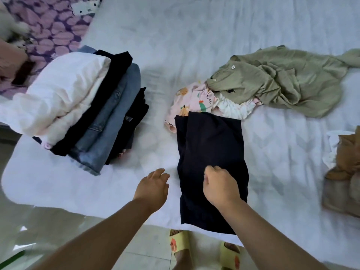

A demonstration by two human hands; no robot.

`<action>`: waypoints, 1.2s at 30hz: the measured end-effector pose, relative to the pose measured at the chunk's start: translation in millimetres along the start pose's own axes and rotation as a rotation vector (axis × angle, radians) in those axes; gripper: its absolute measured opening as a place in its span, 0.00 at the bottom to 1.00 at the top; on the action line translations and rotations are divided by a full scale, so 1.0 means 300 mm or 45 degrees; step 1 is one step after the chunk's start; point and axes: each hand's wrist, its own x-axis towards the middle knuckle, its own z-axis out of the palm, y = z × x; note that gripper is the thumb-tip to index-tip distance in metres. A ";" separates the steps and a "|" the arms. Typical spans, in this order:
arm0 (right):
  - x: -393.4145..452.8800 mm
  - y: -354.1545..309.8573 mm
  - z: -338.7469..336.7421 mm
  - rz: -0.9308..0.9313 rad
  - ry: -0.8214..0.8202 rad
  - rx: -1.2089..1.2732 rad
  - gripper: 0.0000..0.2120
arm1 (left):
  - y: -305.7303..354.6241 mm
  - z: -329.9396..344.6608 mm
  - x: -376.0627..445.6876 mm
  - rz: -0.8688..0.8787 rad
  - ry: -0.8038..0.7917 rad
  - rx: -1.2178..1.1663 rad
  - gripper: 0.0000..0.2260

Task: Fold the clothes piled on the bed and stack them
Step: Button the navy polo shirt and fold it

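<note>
A right hand with curled fingers rests on a folded dark navy garment near the white-sheeted bed's edge; the left hand hovers beside, loosely open, holding nothing. Beyond: a stack of folded clothes left, a crumpled olive-green shirt right.

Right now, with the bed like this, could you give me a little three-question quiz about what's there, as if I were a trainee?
1. True or false: the olive green shirt is already folded.
2. Which item tops the folded stack on the left? A) jeans B) a white garment C) a brown garment
3. Fill in: the right hand rests on the ____ garment at the bed's near edge, while the left hand is beside it.

Key: 1 false, it lies crumpled. 2 B. 3 dark navy.
</note>
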 end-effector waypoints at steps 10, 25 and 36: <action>-0.007 0.105 0.032 -0.011 -0.085 0.144 0.10 | 0.144 -0.036 0.137 0.084 0.270 -0.216 0.23; 0.336 0.270 -0.071 0.002 0.048 0.223 0.24 | 0.237 -0.249 0.561 -0.203 0.510 -0.428 0.12; 0.349 0.290 0.004 0.044 -0.091 0.219 0.28 | 0.136 -0.176 0.476 -0.400 0.736 -0.623 0.17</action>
